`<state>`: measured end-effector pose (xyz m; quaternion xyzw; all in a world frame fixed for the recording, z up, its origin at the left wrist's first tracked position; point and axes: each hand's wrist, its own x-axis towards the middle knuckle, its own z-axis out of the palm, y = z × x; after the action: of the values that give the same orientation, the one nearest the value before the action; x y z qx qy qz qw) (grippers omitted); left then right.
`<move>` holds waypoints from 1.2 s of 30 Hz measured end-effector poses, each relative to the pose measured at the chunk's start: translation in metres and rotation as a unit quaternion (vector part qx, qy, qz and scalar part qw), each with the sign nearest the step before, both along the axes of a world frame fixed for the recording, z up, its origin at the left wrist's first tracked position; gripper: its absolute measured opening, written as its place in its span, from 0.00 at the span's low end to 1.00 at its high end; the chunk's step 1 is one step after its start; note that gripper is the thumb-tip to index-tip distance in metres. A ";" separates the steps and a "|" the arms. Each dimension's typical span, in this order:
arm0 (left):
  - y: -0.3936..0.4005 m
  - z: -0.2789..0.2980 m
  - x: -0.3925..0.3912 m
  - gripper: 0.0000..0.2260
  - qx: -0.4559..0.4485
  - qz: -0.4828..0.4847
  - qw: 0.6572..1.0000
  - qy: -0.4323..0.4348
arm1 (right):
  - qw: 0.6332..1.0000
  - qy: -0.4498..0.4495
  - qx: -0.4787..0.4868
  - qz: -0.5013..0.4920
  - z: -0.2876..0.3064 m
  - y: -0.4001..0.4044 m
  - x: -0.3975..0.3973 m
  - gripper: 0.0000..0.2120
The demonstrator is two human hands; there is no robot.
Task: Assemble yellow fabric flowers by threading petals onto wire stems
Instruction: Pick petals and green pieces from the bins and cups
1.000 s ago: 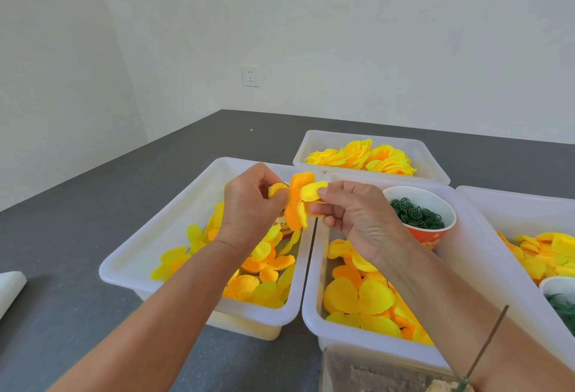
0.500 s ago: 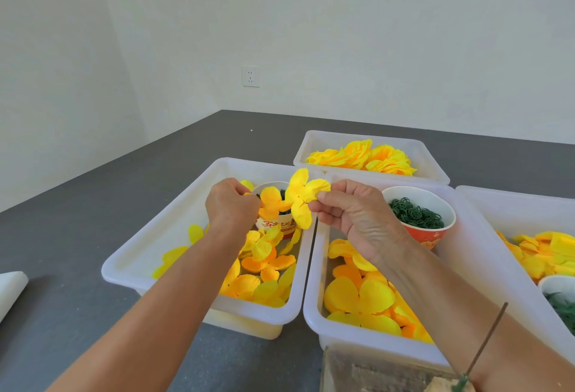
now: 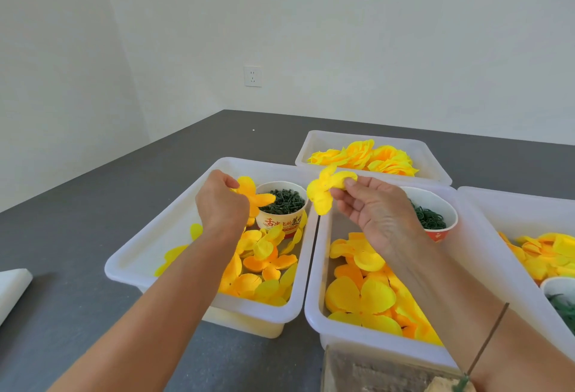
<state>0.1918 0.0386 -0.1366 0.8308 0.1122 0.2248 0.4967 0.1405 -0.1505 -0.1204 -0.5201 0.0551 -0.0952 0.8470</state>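
Over the left-hand white plastic tray (image 3: pixel 149 245), the left hand (image 3: pixel 221 205) pinches an orange-yellow fabric petal piece (image 3: pixel 253 194) beside the paper cup of dark green stems (image 3: pixel 281 208), the right hand (image 3: pixel 371 206) pinching a yellow one (image 3: pixel 323 191) just right of that cup.

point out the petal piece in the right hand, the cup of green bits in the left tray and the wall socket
petal piece (image 3: pixel 323 192), head view, on its yellow fabric
cup of green bits (image 3: pixel 281 223), head view, on its printed side
wall socket (image 3: pixel 252 76), head view, on its faceplate

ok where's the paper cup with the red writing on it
In the head view, the paper cup stands at the far end of the left tray, beside the left hand.
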 end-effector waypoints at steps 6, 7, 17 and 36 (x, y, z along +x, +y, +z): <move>-0.008 -0.004 -0.005 0.07 0.234 -0.080 0.963 0.107 | 0.998 0.016 -0.055 0.039 -0.001 0.004 -0.003 0.05; -0.008 -0.004 -0.005 0.07 0.277 -0.096 0.946 0.139 | 0.997 0.021 -0.067 0.040 -0.001 0.006 -0.003 0.07; -0.017 0.006 -0.020 0.09 0.066 -0.187 0.967 -0.160 | 0.987 0.034 -0.156 0.014 -0.008 0.011 0.001 0.08; -0.012 0.010 -0.012 0.06 -0.266 -0.195 0.944 0.016 | 0.988 -0.031 -0.148 0.036 -0.007 0.010 0.001 0.13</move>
<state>0.1800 0.0266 -0.1267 0.6773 0.0114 0.0721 0.7321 0.1410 -0.1406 -0.1270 -0.6384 -0.0051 -0.0877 0.7646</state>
